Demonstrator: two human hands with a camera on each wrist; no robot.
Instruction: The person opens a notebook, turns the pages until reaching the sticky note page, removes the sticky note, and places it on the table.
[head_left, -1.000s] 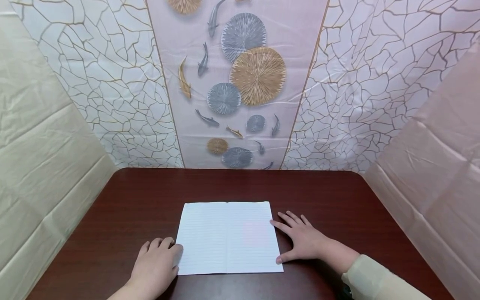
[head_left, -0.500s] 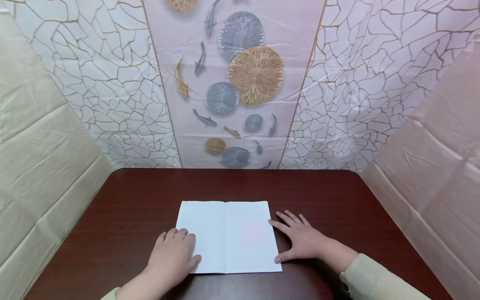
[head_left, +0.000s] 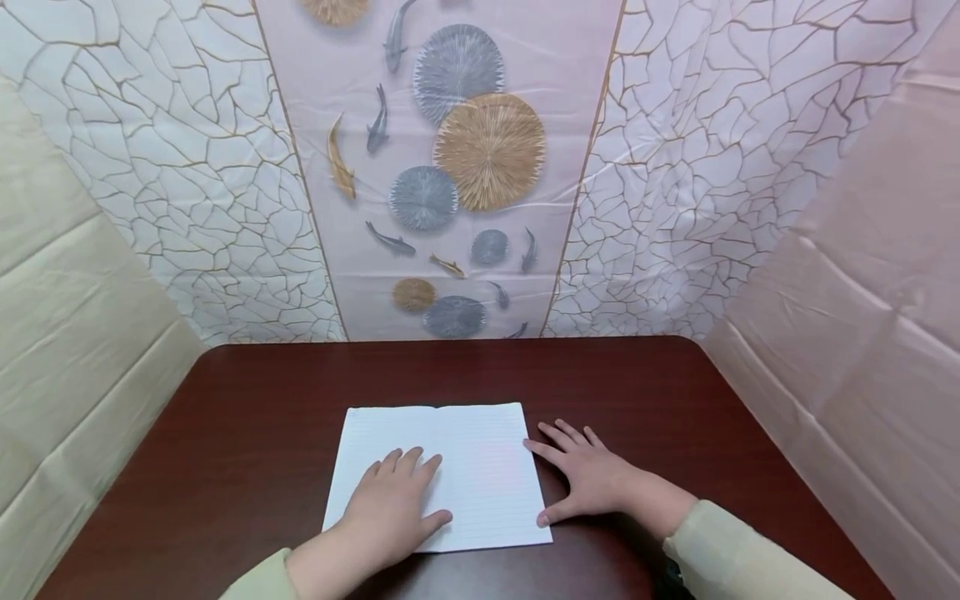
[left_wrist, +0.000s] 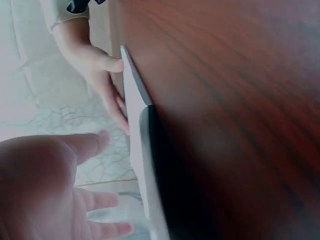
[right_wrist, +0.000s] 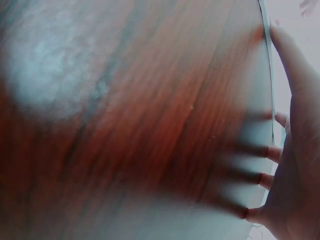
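An open lined notebook [head_left: 487, 475] lies flat on the dark red-brown table [head_left: 262, 400], its two pages spread with the fold in the middle. Over the left page and near the fold is my left hand [head_left: 392, 508], fingers spread and holding nothing. The left wrist view shows that left hand [left_wrist: 40, 175] raised, with a gap between it and the notebook [left_wrist: 136, 115]. At the right edge of the notebook rests my right hand [head_left: 592, 481], fingers spread, with thumb and index fingertip at the page edge. Its fingertips [right_wrist: 254, 214] touch the table in the right wrist view.
Behind the table hangs a patterned cloth [head_left: 487, 150] with fish and round motifs. Plain beige cloth [head_left: 67, 333] closes the left side, and a pinkish cloth [head_left: 847, 358] the right. A pale green sleeve [head_left: 738, 550] covers the right forearm.
My left hand has moved right from the notebook's left edge across the left page, its fingers spreading out. The right hand keeps its place at the right edge. The head view has shifted slightly.
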